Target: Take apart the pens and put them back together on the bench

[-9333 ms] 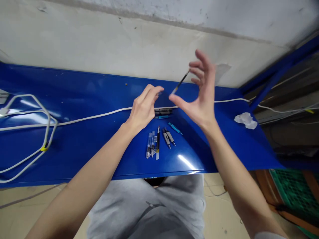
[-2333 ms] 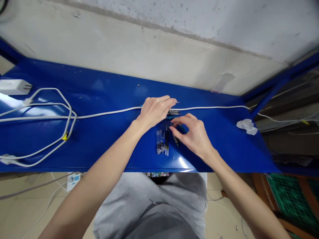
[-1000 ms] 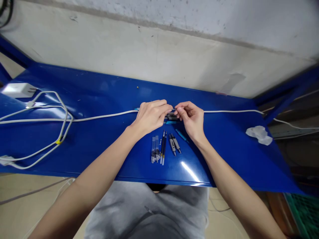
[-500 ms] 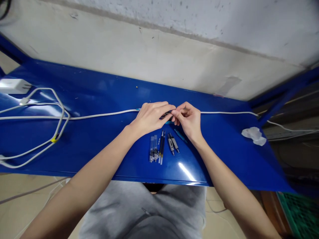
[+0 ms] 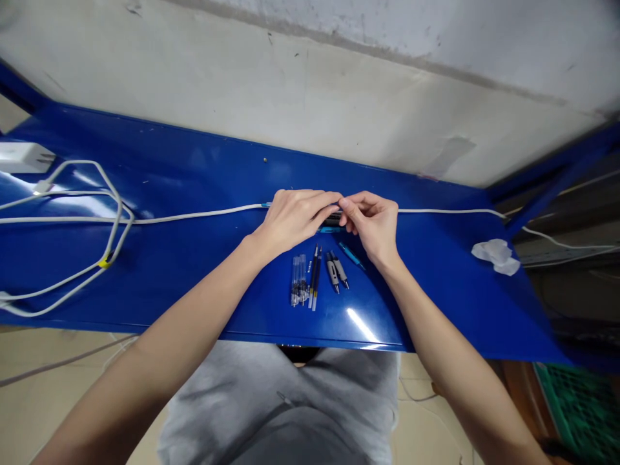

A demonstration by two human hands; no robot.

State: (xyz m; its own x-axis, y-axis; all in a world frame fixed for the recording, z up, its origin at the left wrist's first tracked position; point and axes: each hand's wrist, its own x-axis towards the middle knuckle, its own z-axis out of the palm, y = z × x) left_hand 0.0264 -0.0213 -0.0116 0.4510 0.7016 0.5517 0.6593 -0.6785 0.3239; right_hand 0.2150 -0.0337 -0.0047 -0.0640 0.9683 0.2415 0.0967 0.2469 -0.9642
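Observation:
My left hand and my right hand meet fingertip to fingertip over a dark pen lying against the white cable on the blue shelf. Both hands have their fingers curled and pinched on that pen. Just below them lie clear pen barrels, thin dark refills, two grey pen tips and a small blue part. A light blue piece shows under the hands.
White cable loops with a yellow tie lie at the left, near a white adapter. A crumpled white tissue sits at the right. A pale wall backs the shelf. A green crate stands low right.
My right hand rose from the loose parts to the pen by the cable, and both hands now pinch it together. The view shifted slightly.

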